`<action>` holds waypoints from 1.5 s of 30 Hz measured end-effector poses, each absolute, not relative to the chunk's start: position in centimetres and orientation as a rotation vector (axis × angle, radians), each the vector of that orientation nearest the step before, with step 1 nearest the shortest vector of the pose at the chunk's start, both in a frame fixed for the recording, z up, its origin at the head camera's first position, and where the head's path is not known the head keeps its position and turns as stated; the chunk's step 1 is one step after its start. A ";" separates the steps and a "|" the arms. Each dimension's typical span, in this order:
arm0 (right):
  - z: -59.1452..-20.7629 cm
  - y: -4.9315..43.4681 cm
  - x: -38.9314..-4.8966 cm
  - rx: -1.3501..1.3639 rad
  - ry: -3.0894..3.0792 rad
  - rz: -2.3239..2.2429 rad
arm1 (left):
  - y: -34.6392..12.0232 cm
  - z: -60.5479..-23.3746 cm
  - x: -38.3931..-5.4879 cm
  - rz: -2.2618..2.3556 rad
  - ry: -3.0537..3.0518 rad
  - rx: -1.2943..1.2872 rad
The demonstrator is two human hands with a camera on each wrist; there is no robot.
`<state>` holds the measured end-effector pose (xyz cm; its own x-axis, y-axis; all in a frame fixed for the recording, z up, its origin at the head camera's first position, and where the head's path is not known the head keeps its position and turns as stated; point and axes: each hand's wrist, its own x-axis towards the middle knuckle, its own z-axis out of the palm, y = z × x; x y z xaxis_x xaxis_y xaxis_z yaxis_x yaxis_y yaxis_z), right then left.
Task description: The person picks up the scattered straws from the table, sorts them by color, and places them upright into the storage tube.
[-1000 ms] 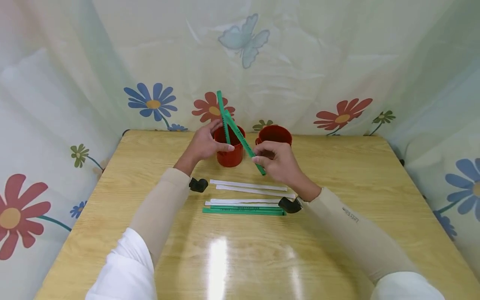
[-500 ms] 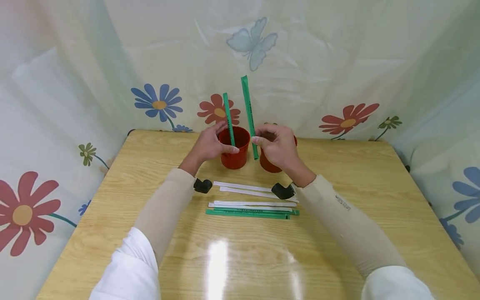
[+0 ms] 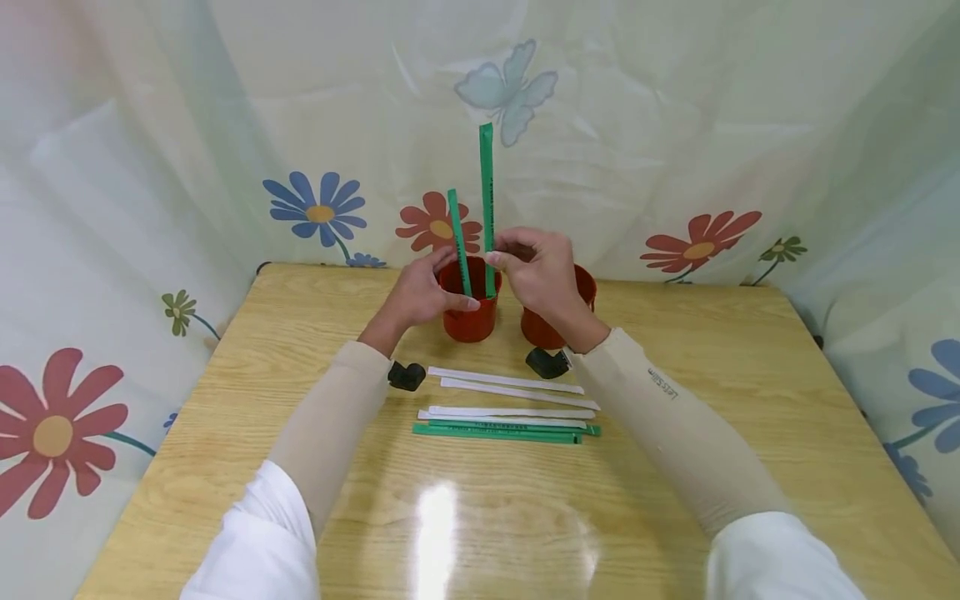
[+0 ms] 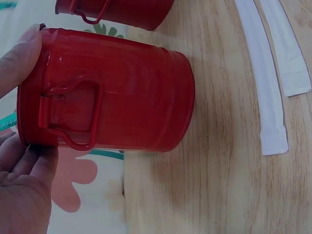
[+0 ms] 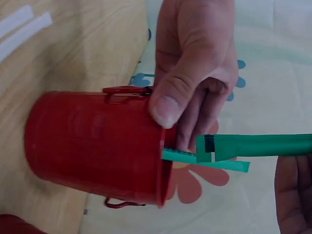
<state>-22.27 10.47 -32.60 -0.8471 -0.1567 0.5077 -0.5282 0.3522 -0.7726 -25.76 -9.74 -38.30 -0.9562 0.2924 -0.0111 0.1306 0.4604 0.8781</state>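
My left hand [image 3: 411, 293] grips the rim of a small red bucket [image 3: 471, 323], thumb in front and fingers behind. A green paper-wrapped straw [image 3: 458, 233] stands in that bucket, leaning slightly. My right hand [image 3: 542, 271] pinches another green wrapped straw [image 3: 487, 179] low down, upright over the bucket's mouth. In the right wrist view, the lower end of this held straw [image 5: 258, 146] shows just outside the rim, apart from the bucket [image 5: 92, 141]. The left wrist view shows the bucket's side handle [image 4: 95, 114] and the thumb on its rim.
A second red bucket [image 3: 542, 330] stands to the right, partly behind my right forearm and hand. Several white wrapped straws [image 3: 510, 385] and a few green ones [image 3: 495, 433] lie across the wooden table [image 3: 360, 517]. A flowered curtain [image 3: 600, 167] hangs behind.
The right hand has moved left and away from me, turning its green straw from slanted to upright over the left bucket. The left hand stays on the bucket's rim.
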 end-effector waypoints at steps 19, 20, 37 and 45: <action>-32.7 9.1 -25.1 0.504 -2.291 1.506 | -9.5 -38.1 -25.7 1.492 2.558 0.344; -32.8 9.1 -25.2 0.504 -2.292 1.507 | -9.5 -38.0 -25.7 1.491 2.560 0.344; -34.3 9.4 -25.4 0.372 -2.588 1.334 | -9.3 -38.1 -25.6 1.488 2.548 0.340; -34.8 10.5 -23.1 0.416 -2.656 1.103 | -9.6 -38.2 -25.7 1.510 2.565 0.382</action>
